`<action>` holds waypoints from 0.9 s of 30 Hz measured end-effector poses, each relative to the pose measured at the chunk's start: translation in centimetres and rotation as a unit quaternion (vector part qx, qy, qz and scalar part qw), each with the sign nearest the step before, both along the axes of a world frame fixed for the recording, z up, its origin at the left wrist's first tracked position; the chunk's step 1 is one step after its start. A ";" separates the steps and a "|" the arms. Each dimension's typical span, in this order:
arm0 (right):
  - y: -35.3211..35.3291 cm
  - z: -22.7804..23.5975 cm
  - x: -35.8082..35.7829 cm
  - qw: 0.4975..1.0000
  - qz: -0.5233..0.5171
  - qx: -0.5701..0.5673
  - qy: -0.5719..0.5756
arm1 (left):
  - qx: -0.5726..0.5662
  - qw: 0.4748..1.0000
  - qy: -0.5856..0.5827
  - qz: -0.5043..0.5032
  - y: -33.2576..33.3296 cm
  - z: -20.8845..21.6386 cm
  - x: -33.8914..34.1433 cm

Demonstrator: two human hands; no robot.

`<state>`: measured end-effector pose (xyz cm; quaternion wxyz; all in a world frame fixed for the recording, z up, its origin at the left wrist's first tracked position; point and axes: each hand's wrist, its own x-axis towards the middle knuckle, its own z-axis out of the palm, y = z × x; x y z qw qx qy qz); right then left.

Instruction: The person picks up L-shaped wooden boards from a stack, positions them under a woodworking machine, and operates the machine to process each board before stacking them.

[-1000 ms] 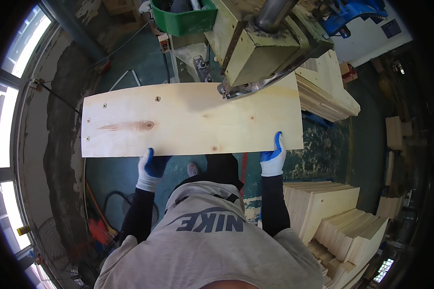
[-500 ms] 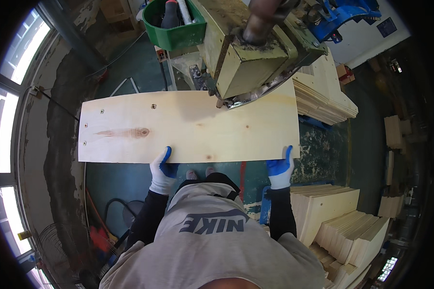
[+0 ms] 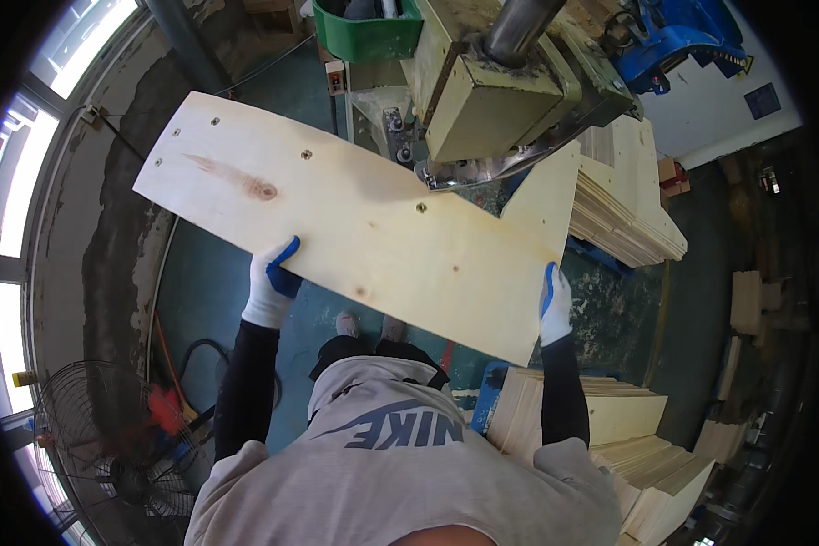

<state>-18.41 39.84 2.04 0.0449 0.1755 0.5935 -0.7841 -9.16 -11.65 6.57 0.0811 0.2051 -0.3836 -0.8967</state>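
A long pale wooden board (image 3: 373, 246) lies slanted in front of me, its left end farther away and its right end closer. Several small metal inserts sit in it, among them one insert (image 3: 420, 208) by the far edge, and a dark knot (image 3: 263, 191) marks its left half. My left hand (image 3: 273, 284), in a white and blue glove, grips the near edge, thumb on top and fingers beneath. Gloved alike, my right hand (image 3: 556, 300) holds the right end. Just beyond the far edge is the green-yellow machine's head (image 3: 491, 114), its metal lower part close to the board.
Stacked boards (image 3: 623, 205) stand right of the machine, and more wooden stacks (image 3: 623, 414) lie at my near right. A green bin (image 3: 369, 35) holding tools is at the far left of the machine. At my near left stands a wire-caged fan (image 3: 123, 446).
The board has turned clockwise, its left end swinging away and its right end nearer. My right hand has shifted from the near edge to the right end. An insert shows near the machine head.
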 end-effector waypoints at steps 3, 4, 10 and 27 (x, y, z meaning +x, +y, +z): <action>-2.0 -0.8 5.7 0.999 -0.039 0.006 -0.002 | 0.018 0.999 0.034 0.008 -0.5 1.6 5.0; -3.4 -0.6 7.1 0.999 -0.034 -0.009 -0.014 | 0.017 0.998 0.052 0.005 -0.9 2.2 6.6; -12.3 0.9 8.9 1.000 0.006 -0.012 0.015 | -0.037 0.991 0.051 0.114 -6.3 1.4 11.8; -21.2 2.2 3.3 0.995 0.055 -0.024 0.083 | -0.031 0.991 0.025 0.130 -13.4 -1.4 11.1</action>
